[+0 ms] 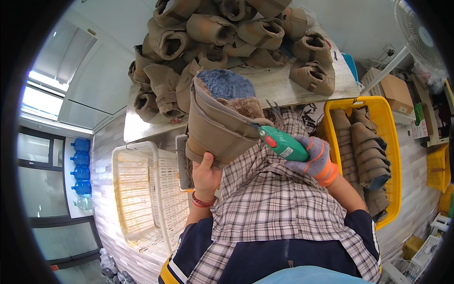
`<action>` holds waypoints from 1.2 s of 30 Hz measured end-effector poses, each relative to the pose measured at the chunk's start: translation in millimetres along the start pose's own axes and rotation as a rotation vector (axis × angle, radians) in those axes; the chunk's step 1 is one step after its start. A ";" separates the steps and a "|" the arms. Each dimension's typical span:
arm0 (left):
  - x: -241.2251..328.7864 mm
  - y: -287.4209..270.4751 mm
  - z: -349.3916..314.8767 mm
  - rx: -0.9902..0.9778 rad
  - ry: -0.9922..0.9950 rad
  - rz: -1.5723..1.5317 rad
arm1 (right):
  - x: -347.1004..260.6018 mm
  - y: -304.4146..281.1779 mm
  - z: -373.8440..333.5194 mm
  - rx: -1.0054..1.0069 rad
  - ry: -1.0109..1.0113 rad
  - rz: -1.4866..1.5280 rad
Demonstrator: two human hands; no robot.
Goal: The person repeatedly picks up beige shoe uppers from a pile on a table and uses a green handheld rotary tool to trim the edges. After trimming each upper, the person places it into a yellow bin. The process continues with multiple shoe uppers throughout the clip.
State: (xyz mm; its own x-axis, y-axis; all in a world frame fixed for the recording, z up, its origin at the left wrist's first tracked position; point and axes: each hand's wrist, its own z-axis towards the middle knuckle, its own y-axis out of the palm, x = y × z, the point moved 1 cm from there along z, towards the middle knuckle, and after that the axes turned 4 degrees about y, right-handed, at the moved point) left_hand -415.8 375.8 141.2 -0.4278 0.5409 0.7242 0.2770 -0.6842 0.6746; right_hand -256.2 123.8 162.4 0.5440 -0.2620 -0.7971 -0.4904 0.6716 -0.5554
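My bare left hand [207,179] grips a brown boot upper [222,137] from below, thumb on its outer face. The upper is tilted with its opening toward me, showing blue and brown fleece lining [227,85]. In my right hand [316,162], which wears a grey and orange glove, is a green handheld power cutter [288,146] with a red button. Its tip meets the right edge of the upper; the exact contact is too small to make out. A checked apron [265,208] covers my lap beneath both hands.
A heap of similar boot uppers [213,31] covers much of the white worktable [279,90] ahead. On the right stands a yellow crate [396,180] with stacked uppers; on the left, white plastic baskets [158,189]. A fan [421,33] stands at far right, blue water bottles [81,158] at far left.
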 end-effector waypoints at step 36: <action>-2.2 9.4 -2.6 -0.443 0.463 1.711 | 24.3 3.8 -20.2 0.218 0.513 0.279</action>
State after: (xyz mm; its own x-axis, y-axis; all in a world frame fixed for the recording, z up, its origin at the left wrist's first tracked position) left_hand -414.5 366.9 145.5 -0.1490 -0.9235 0.3534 0.4265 -0.3824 -0.8197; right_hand -258.6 106.0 136.1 -0.0072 -0.3199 -0.9474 -0.3873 0.8744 -0.2923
